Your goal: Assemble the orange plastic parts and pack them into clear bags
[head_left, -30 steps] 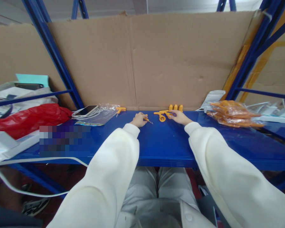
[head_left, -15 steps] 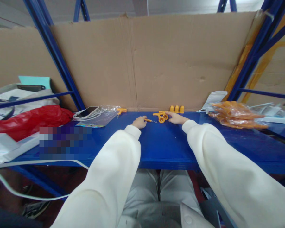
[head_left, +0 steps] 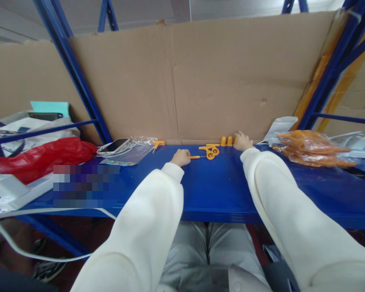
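So, two hands work at the back of a blue shelf (head_left: 215, 190).
Left of the orange ring pieces (head_left: 211, 150), the left hand (head_left: 180, 157) is clenched on an orange threaded rod (head_left: 194, 157); right of them, the right hand (head_left: 242, 142) touches small orange caps (head_left: 226, 141), its grip unclear.

Loose cream-white long sleeves (head_left: 152, 211), pale grey trousers (head_left: 197, 251) below.

single head-worn camera, looking forward and down, close over the blue shelf (head_left: 219, 190) toward the cardboard backing (head_left: 200, 81).
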`<state>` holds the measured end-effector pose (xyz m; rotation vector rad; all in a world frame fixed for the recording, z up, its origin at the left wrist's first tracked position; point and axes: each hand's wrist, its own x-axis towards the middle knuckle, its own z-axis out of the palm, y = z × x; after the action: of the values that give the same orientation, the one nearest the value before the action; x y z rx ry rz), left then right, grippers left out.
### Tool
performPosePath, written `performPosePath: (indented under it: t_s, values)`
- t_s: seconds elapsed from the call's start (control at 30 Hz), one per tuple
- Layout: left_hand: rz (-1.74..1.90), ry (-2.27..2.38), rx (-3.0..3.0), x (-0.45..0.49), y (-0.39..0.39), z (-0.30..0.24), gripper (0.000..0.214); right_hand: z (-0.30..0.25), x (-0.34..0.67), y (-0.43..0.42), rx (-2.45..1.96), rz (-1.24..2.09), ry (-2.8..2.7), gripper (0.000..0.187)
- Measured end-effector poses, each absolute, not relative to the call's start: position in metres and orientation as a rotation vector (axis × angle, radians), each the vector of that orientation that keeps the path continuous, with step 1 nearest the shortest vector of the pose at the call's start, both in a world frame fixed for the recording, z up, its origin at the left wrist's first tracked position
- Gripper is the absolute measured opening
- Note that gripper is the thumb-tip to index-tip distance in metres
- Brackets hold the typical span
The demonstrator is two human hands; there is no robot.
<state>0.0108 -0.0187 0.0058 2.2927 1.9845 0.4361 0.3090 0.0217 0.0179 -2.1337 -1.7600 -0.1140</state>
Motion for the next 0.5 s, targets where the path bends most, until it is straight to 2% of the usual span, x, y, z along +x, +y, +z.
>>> performPosePath:
  t_s: [0.17, 0.5]
  values:
    - [0.32, 1.935, 2.276, 0.014, -0.02, 0.012, 0.036, 0.011, 0.317, 0.032, -2.195, -0.037, -1.841, 0.057]
    - [0.385, 1.947, 2.242, 0.015, -0.023, 0.013, 0.033, 0.016, 0.304, 0.014, -2.187, -0.326, -1.824, 0.049]
